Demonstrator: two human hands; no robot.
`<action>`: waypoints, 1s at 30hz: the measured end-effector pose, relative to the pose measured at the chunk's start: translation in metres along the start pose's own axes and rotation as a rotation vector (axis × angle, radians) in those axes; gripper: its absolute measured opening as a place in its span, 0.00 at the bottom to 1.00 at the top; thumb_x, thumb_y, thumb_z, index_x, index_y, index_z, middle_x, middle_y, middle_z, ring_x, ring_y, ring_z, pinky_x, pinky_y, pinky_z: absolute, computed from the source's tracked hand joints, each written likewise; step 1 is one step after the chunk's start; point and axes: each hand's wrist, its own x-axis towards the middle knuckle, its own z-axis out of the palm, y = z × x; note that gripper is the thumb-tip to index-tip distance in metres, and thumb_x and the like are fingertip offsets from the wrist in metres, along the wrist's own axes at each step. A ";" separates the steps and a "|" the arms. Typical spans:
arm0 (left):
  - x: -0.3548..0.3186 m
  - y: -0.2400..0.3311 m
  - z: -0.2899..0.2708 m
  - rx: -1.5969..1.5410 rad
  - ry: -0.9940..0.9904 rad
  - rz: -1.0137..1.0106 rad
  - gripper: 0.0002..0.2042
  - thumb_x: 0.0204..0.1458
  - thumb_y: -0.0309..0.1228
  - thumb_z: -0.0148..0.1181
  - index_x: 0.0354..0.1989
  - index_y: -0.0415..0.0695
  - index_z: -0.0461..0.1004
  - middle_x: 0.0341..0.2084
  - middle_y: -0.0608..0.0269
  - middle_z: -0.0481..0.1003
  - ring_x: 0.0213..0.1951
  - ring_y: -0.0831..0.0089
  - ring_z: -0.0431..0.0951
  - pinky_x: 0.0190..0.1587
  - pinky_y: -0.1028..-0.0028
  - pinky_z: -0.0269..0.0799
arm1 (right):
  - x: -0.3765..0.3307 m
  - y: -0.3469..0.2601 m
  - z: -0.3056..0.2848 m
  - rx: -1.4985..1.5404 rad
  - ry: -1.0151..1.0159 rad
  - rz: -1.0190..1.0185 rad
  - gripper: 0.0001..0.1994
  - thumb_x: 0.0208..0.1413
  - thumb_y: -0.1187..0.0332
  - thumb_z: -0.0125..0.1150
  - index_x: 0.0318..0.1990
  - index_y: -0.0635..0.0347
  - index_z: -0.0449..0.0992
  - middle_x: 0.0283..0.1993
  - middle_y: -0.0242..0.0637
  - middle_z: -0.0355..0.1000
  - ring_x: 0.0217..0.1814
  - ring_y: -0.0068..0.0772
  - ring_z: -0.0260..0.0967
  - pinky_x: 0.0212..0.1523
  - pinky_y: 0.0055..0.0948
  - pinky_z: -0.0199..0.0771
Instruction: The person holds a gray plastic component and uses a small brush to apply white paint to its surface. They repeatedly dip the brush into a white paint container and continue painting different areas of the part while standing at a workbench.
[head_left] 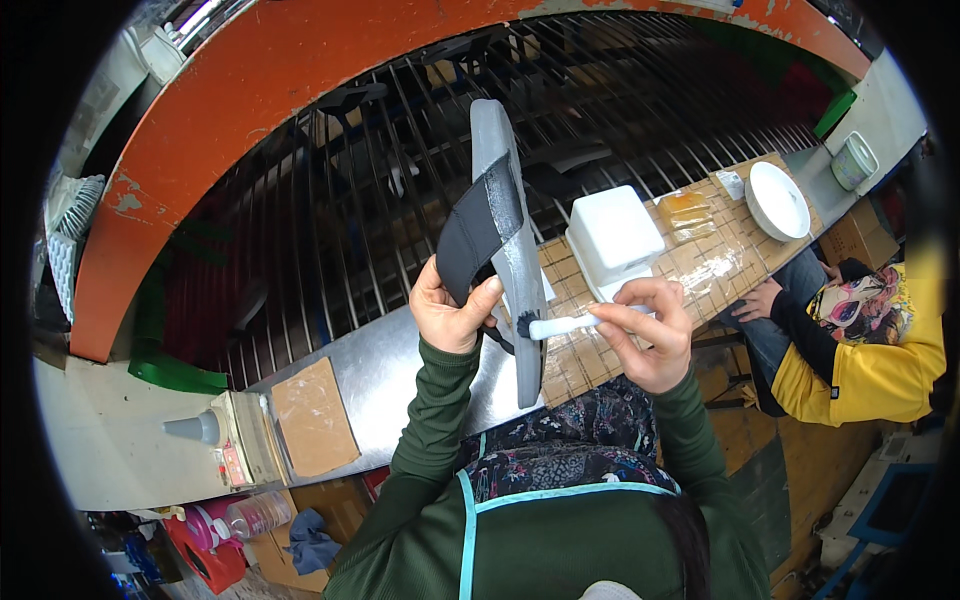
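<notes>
My left hand is closed on a sandal with a grey sole and a wide black strap, held on edge. Its thumb and fingers grip near the strap. Between the thumb and fingers of my right hand is a small brush with a pale handle. The dark bristles touch the side of the sole, toward its lower end. A white square container stands just beyond my right hand, on cardboard.
Black metal bars run behind the ledge, under an orange arch. To the right are an amber block, a white bowl and a seated person in yellow. A brown board lies left on the metal ledge.
</notes>
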 end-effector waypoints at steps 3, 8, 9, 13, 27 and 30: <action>0.000 -0.002 -0.003 -0.008 0.011 -0.007 0.14 0.47 0.25 0.70 0.40 0.38 0.72 0.23 0.65 0.76 0.17 0.84 0.72 0.18 0.85 0.70 | -0.002 0.001 -0.001 0.100 -0.047 0.004 0.12 0.44 0.72 0.71 0.39 0.53 0.84 0.37 0.30 0.71 0.34 0.25 0.66 0.41 0.28 0.57; 0.000 -0.012 0.001 -0.209 -0.130 0.008 0.22 0.46 0.22 0.69 0.49 0.36 0.67 0.37 0.54 0.77 0.22 0.82 0.73 0.25 0.83 0.72 | 0.010 0.013 0.010 0.370 0.074 0.234 0.10 0.49 0.76 0.68 0.40 0.60 0.83 0.39 0.33 0.68 0.33 0.21 0.66 0.30 0.18 0.66; -0.001 -0.014 0.001 -0.220 -0.154 0.009 0.25 0.44 0.22 0.70 0.51 0.35 0.66 0.41 0.51 0.76 0.22 0.82 0.73 0.26 0.83 0.72 | 0.013 0.015 0.013 0.356 0.091 0.276 0.09 0.50 0.76 0.67 0.40 0.61 0.83 0.39 0.33 0.68 0.33 0.20 0.66 0.29 0.17 0.66; -0.001 -0.019 -0.001 -0.206 -0.169 0.010 0.30 0.42 0.20 0.70 0.55 0.34 0.62 0.49 0.42 0.73 0.24 0.82 0.73 0.27 0.83 0.71 | 0.012 0.017 0.014 0.433 -0.008 0.334 0.09 0.52 0.75 0.66 0.41 0.62 0.83 0.39 0.33 0.68 0.34 0.20 0.67 0.30 0.16 0.68; 0.001 -0.023 0.009 -0.165 -0.053 0.054 0.26 0.43 0.23 0.73 0.48 0.36 0.65 0.41 0.53 0.75 0.25 0.84 0.73 0.30 0.83 0.72 | -0.007 0.029 0.009 1.023 -0.116 0.451 0.09 0.57 0.73 0.61 0.43 0.67 0.80 0.36 0.31 0.68 0.32 0.18 0.63 0.32 0.18 0.64; -0.007 -0.017 0.013 0.073 -0.059 0.013 0.25 0.40 0.24 0.75 0.45 0.38 0.66 0.36 0.61 0.74 0.27 0.81 0.75 0.32 0.82 0.73 | -0.010 0.024 0.010 1.077 -0.050 0.641 0.07 0.61 0.70 0.57 0.38 0.66 0.75 0.35 0.27 0.62 0.29 0.15 0.55 0.30 0.16 0.58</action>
